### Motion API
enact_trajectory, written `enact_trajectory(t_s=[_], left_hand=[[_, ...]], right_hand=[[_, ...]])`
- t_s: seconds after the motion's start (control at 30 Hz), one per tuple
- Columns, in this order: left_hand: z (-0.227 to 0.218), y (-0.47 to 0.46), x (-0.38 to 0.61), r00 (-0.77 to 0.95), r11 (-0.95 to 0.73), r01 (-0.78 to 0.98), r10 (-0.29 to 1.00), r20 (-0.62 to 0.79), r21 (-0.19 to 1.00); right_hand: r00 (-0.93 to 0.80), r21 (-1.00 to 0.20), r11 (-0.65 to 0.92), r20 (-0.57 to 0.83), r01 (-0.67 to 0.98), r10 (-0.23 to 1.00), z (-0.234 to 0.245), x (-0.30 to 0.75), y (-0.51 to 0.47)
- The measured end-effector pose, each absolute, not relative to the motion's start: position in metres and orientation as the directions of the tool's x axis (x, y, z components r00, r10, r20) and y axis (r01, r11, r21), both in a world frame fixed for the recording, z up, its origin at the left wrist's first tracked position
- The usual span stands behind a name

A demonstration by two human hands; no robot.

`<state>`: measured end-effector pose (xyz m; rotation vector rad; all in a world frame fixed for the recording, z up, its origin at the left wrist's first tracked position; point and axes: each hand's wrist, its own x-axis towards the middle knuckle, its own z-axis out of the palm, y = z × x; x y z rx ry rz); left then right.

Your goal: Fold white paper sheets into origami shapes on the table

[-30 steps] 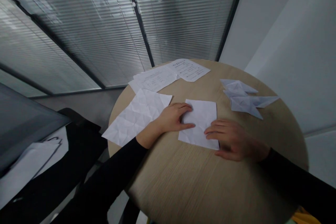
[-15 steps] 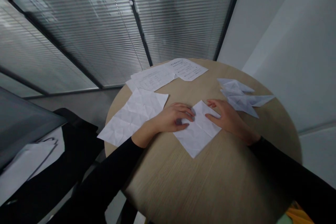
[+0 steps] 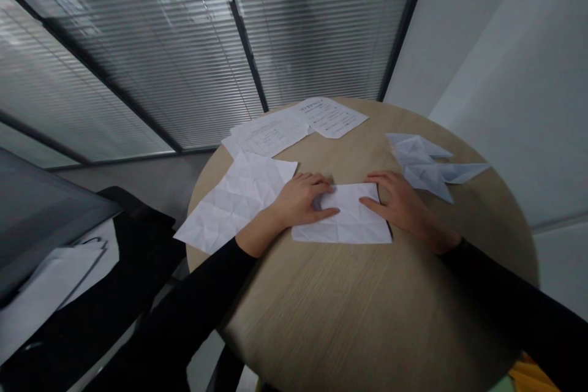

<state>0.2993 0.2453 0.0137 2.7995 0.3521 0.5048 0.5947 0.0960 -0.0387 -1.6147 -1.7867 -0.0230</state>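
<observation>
A white creased paper (image 3: 342, 229), folded into a compact four-sided shape, lies on the round wooden table with one long edge facing me. My left hand (image 3: 305, 199) holds its left side, thumb across the top face and fingers curled at the upper left corner. On the opposite side, my right hand (image 3: 395, 199) grips the right edge, its thumb on the paper and its fingers around the upper right corner. Left of my left hand is a larger unfolded sheet (image 3: 239, 190) covered in crease lines. Folded pointed paper shapes (image 3: 427, 165) rest beyond my right hand.
Printed sheets (image 3: 275, 131) overlap at the far edge of the round table (image 3: 321, 312). Glass panels with blinds (image 3: 184, 73) stand behind it. At the left, papers (image 3: 50, 282) lie on a black surface, apart from the table.
The folded paper has turned from a corner-down diamond to lying with an edge toward me. Both hands have shifted with it and now hold its left and right sides.
</observation>
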Motion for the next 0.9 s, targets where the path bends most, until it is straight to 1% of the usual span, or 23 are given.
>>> enact_trajectory(t_s=[0.1,0.2,0.3,0.4,0.47,0.53,0.63,0.73,0.8,0.9], left_hand=[[0.012,0.245,0.300,0.911,-0.935,0.181,0.276,0.306,0.304],[0.008,0.243,0.302,0.911,-0.936,0.173,0.270,0.312,0.307],[0.004,0.239,0.306,0.889,-0.926,0.233,0.327,0.320,0.298],[0.002,0.233,0.310,0.864,-0.911,0.306,0.388,0.320,0.277],[0.002,0.231,0.312,0.859,-0.907,0.324,0.401,0.319,0.270],[0.003,0.230,0.311,0.860,-0.909,0.319,0.396,0.321,0.269],[0.004,0.234,0.309,0.866,-0.909,0.299,0.386,0.318,0.290],[0.003,0.238,0.306,0.852,-0.886,0.315,0.423,0.310,0.341],[0.003,0.240,0.305,0.839,-0.870,0.331,0.448,0.308,0.365],[0.001,0.241,0.305,0.848,-0.879,0.306,0.426,0.315,0.365]], right_hand=[[0.039,-0.461,0.232,0.505,0.856,0.862,-0.037,0.590,0.096],[0.082,-0.492,0.214,0.511,0.844,0.855,-0.032,0.585,0.094],[0.122,-0.483,0.167,0.511,0.860,0.851,-0.030,0.580,0.091],[0.105,-0.448,0.132,0.466,0.884,0.879,-0.032,0.578,0.091],[0.084,-0.443,0.128,0.429,0.887,0.899,-0.033,0.577,0.091],[0.032,-0.433,0.169,0.420,0.886,0.907,-0.031,0.576,0.090],[-0.138,-0.377,0.319,0.436,0.870,0.889,-0.024,0.573,0.087],[-0.293,-0.328,0.449,0.428,0.831,0.855,-0.016,0.568,0.083],[-0.359,-0.326,0.500,0.405,0.803,0.841,-0.011,0.564,0.080],[-0.414,-0.343,0.543,0.382,0.766,0.826,-0.006,0.561,0.078]])
